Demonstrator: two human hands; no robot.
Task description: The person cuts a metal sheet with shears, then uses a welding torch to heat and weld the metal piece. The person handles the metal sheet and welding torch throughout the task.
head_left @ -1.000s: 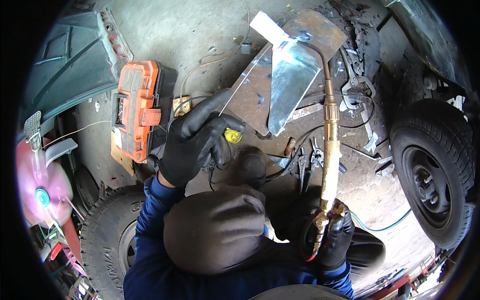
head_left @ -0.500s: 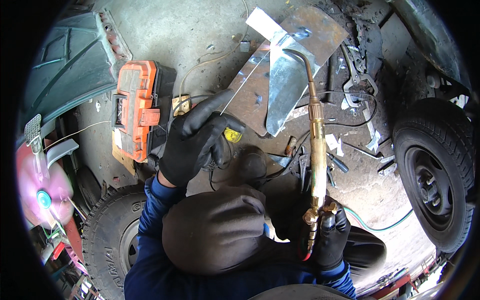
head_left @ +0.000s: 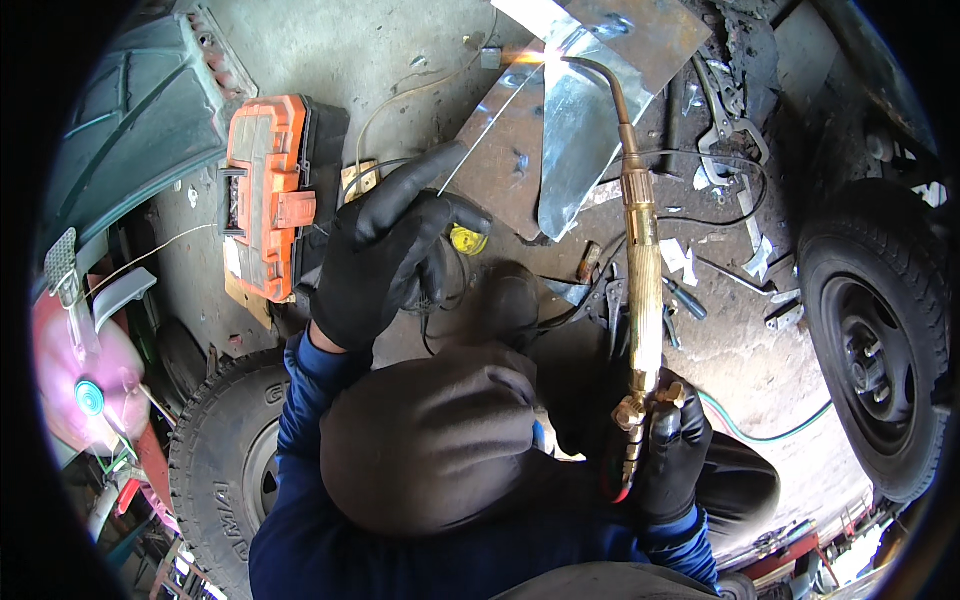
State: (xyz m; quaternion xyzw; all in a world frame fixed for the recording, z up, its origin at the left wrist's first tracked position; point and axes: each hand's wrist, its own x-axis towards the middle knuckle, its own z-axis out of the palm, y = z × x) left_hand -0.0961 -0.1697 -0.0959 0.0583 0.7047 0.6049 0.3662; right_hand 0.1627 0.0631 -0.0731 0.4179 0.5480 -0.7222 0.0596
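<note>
My left hand point(head_left: 385, 240), in a black glove, pinches a thin filler rod point(head_left: 490, 130) between its fingers. The rod slants up to a bright spot on the metal sheets. In my right hand point(head_left: 675, 455), also gloved in black, is the rear of a brass welding torch point(head_left: 642, 280), near its valve knobs. The torch's bent tip points left at that same spot, where an orange flame point(head_left: 525, 57) shows. Beneath the tip lies a shiny metal sheet point(head_left: 575, 150) on a rusty plate point(head_left: 500, 180). Glare hides the exact contact between rod and sheet.
An orange and black toolbox point(head_left: 270, 200) stands on the left, near a spinning pink fan point(head_left: 95, 375) and a large tyre point(head_left: 225, 480). Locking clamps point(head_left: 715, 140) and a screwdriver point(head_left: 685, 298) lie right of the plate. A wheel point(head_left: 870, 350) stands far right; cables and hoses cross the floor.
The whole scene has shifted slightly upward in the picture. An orange flame now streams left from the torch tip, where only a small glow showed before. Both hands keep their grips.
</note>
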